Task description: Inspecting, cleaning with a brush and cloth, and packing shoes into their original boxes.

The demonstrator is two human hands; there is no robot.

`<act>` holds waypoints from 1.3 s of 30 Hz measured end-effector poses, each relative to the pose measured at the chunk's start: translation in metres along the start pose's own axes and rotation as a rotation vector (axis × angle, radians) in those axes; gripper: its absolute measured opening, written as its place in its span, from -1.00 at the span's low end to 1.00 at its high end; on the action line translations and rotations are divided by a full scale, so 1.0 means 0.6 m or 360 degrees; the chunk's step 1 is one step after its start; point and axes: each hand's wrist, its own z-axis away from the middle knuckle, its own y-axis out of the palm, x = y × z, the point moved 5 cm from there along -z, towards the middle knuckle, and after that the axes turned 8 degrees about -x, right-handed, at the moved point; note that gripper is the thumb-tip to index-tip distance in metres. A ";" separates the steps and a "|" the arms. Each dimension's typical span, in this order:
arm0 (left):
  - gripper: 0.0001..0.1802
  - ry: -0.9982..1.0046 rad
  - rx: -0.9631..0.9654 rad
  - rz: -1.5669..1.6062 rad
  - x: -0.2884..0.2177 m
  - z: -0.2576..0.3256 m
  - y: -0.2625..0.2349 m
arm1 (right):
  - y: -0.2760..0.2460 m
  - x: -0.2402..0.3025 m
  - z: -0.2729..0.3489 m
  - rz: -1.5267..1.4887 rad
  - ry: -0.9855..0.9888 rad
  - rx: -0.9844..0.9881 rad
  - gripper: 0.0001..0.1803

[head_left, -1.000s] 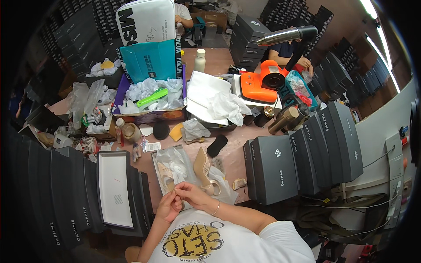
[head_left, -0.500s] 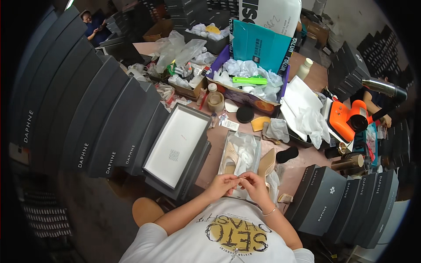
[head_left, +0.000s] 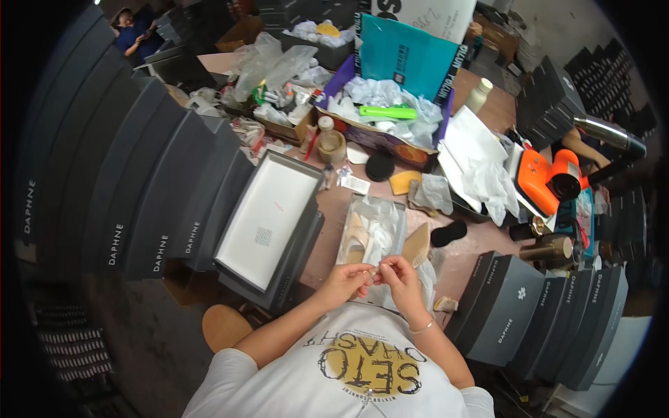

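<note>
Close in front of my body, my left hand (head_left: pixel 346 283) and my right hand (head_left: pixel 403 285) meet with fingertips pinched together. Something small and pale sits between the fingers, too small to name. Just beyond them lies an open shoe box (head_left: pixel 403 217) with white tissue paper (head_left: pixel 381 235). A beige woven shoe (head_left: pixel 357 235) rests at its left side. Another beige shoe (head_left: pixel 417 244), its tan sole showing, stands at the right, partly behind my right hand. My hands hide the near end of the box.
An open white-lined box lid (head_left: pixel 268 219) lies atop dark boxes at left, beside tall stacked grey shoe boxes (head_left: pixel 143 188). More shoe boxes (head_left: pixel 512 313) stand right. Farther back are a black brush (head_left: pixel 448 233), yellow sponge (head_left: pixel 403 182), glass jar (head_left: pixel 332 146), purple carton (head_left: pixel 373 139) and orange device (head_left: pixel 536 181).
The view has shifted slightly, so the scene sits a little farther left and up. My fingertips have changed their pinch slightly, and a small pale thing shows between them.
</note>
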 end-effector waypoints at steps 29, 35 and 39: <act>-0.68 0.0050 -0.0149 -0.0065 0.005 0.011 0.008 | -0.007 -0.002 0.019 0.0122 -0.0101 -0.0011 -0.87; -0.76 0.0153 -0.0170 -0.0258 -0.007 0.008 0.021 | 0.017 0.056 0.037 0.1084 -0.0747 0.0074 -0.84; -0.77 0.0357 -0.0090 -0.0505 -0.022 0.005 0.007 | 0.015 0.067 0.032 0.0923 -0.0544 0.0335 -0.67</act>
